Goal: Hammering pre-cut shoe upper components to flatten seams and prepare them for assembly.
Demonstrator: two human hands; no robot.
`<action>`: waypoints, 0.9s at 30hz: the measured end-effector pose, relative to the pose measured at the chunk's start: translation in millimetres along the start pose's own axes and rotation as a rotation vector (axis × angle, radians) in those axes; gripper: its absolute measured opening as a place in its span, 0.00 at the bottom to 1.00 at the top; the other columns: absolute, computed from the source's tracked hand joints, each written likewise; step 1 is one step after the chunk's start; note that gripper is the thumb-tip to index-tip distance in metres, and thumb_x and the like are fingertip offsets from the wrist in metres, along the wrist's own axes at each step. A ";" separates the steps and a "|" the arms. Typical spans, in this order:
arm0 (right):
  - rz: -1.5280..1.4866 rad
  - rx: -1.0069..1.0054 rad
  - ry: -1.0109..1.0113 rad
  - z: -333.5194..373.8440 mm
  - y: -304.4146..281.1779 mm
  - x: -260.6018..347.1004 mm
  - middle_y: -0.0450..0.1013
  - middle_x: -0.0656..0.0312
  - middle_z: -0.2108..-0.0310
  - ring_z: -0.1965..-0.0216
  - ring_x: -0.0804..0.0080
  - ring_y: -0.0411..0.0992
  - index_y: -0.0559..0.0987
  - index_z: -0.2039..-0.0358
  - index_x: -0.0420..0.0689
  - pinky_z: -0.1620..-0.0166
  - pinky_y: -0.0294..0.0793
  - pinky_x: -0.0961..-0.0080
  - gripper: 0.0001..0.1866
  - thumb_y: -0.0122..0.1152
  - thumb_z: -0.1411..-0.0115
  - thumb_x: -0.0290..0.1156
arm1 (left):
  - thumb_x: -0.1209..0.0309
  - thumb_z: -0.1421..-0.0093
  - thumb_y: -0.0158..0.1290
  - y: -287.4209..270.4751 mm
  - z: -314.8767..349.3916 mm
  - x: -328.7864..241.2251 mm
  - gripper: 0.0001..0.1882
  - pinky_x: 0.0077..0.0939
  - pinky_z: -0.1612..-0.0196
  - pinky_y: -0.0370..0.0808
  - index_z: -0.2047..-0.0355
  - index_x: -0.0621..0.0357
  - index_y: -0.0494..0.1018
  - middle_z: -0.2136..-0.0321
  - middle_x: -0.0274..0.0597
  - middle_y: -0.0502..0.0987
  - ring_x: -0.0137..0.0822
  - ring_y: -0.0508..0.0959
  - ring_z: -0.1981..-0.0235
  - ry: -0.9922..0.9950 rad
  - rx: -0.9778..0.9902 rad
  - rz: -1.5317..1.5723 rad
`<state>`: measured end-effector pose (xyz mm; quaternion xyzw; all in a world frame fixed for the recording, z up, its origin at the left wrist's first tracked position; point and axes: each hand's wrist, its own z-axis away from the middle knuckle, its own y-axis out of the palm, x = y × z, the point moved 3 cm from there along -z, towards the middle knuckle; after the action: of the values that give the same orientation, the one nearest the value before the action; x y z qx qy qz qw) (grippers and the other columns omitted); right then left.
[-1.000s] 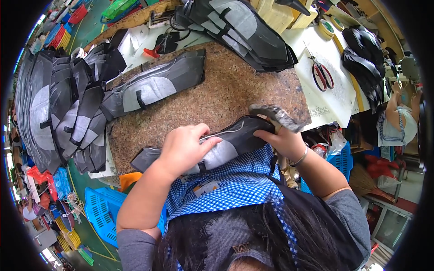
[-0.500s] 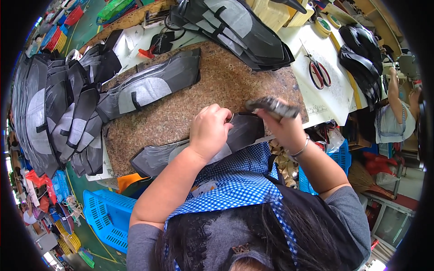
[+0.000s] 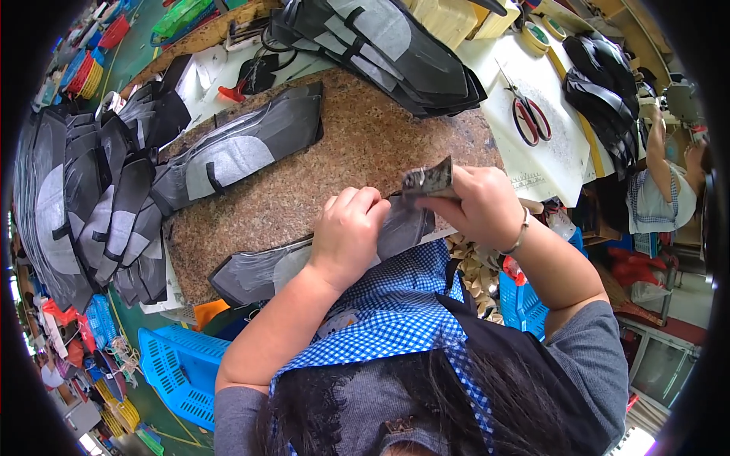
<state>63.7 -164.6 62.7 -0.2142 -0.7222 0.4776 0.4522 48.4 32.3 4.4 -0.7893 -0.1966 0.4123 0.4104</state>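
A black leather-like cut piece [image 3: 251, 264] with a grey backing patch lies along the near edge of the stone slab [image 3: 251, 220]. My left hand [image 3: 348, 228] rests on its middle with curled fingers, gripping its far edge; the fingertips are partly hidden. My right hand [image 3: 483, 201] is closed round a worn grey hammer [image 3: 427, 179]. Its head sits at the far edge of the piece's right part, just right of my left hand. The hammer's handle is hidden in my hand.
A similar piece [image 3: 228, 156] lies farther left on the slab, beside a large heap [image 3: 65, 213] of such pieces. Another stack [image 3: 388, 53] covers the slab's far side. Red-handled scissors [image 3: 530, 120] lie at right. Blue baskets [image 3: 182, 372] stand below the table.
My right hand has turned the hammer and shifted its head slightly left, against the piece's edge. My left hand stays on the piece. The whole view has shifted a little.
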 end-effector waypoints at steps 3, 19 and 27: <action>0.043 -0.109 0.015 -10.4 8.1 6.8 0.73 0.54 0.80 0.76 0.51 0.76 0.70 0.71 0.42 0.72 0.74 0.58 0.17 0.66 0.43 0.40 | 0.72 0.43 0.57 1.5 1.2 0.2 0.06 0.37 0.59 0.74 0.65 0.57 0.80 0.64 0.39 0.78 0.42 0.77 0.62 -0.034 0.000 0.045; -0.044 -0.009 0.036 -4.6 15.4 9.0 0.73 0.53 0.79 0.75 0.51 0.76 0.68 0.69 0.41 0.71 0.75 0.58 0.13 0.62 0.43 0.34 | 0.72 0.49 0.60 -7.0 13.1 -6.7 0.11 0.37 0.58 0.72 0.63 0.57 0.79 0.64 0.39 0.77 0.43 0.77 0.61 -0.153 0.018 -0.029; 0.019 -0.031 0.004 2.4 17.9 20.6 0.73 0.54 0.77 0.75 0.53 0.76 0.68 0.68 0.42 0.72 0.76 0.59 0.13 0.63 0.46 0.33 | 0.72 0.42 0.53 -0.5 19.9 -28.1 0.12 0.40 0.59 0.70 0.58 0.61 0.76 0.59 0.39 0.73 0.40 0.72 0.60 -0.054 0.118 -0.336</action>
<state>49.1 -142.4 55.8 -0.2288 -0.7266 0.4702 0.4457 15.9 24.0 12.2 -0.7085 -0.3122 0.3698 0.5136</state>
